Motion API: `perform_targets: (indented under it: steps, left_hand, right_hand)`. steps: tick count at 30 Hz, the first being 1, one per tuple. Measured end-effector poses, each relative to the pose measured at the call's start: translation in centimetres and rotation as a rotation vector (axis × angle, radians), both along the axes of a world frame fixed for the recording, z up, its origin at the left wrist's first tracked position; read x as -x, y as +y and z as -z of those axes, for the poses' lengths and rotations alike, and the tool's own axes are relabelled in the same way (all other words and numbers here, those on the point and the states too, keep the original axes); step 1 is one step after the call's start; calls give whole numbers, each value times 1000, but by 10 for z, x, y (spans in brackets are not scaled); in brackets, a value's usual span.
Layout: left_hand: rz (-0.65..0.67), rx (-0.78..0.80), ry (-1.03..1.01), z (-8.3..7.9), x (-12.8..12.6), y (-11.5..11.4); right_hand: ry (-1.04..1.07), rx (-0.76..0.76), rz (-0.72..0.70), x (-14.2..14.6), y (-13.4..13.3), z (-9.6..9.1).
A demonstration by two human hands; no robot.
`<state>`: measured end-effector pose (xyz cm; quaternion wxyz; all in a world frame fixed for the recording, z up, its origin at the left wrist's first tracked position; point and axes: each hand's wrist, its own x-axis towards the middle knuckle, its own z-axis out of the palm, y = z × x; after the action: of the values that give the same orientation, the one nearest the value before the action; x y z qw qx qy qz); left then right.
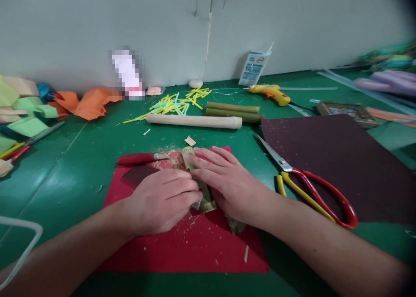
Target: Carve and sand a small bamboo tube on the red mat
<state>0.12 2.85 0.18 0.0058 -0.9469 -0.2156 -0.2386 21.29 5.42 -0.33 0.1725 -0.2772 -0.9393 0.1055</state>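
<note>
A split piece of greenish bamboo (189, 157) lies on a red sheet (195, 245) in front of me. My right hand (227, 180) lies flat on it with the fingers stretched out, pressing it down. My left hand (162, 201) is curled, its fingers pressed together on the near end of the bamboo piece (206, 204); what they pinch there is hidden. A small dark sheet (139, 173) sticks out from under my left hand. A red-handled knife (139, 159) lies just beyond it. Shavings litter the red sheet.
Red and yellow scissors (312, 193) lie to the right on a large dark sheet (341, 158). Behind are a wooden dowel (195, 121), two green bamboo sticks (232, 111), a pile of yellow and green strips (175, 103), a yellow glue gun (271, 93) and coloured paper (29, 111) at left.
</note>
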Motion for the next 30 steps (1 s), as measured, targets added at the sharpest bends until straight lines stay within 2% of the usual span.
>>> perform_targets:
  steps: [6, 11, 18, 22, 27, 30]
  left_hand:
    - [61, 48, -17, -1, 4, -1]
    - [170, 73, 19, -8, 5, -4]
    - [66, -30, 53, -10, 1, 1]
    - [-9, -54, 71, -10, 0, 3]
    - [65, 38, -12, -8, 1, -8]
    - [74, 43, -20, -6, 1, -7]
  right_hand:
    - [45, 17, -7, -3, -1, -5]
    - [132, 123, -55, -5, 3, -4]
    - [90, 296, -65, -12, -6, -12]
    - [83, 346, -2, -12, -7, -6]
    - [113, 320, 1, -9, -3, 0]
    - [142, 293, 0, -8, -1, -1]
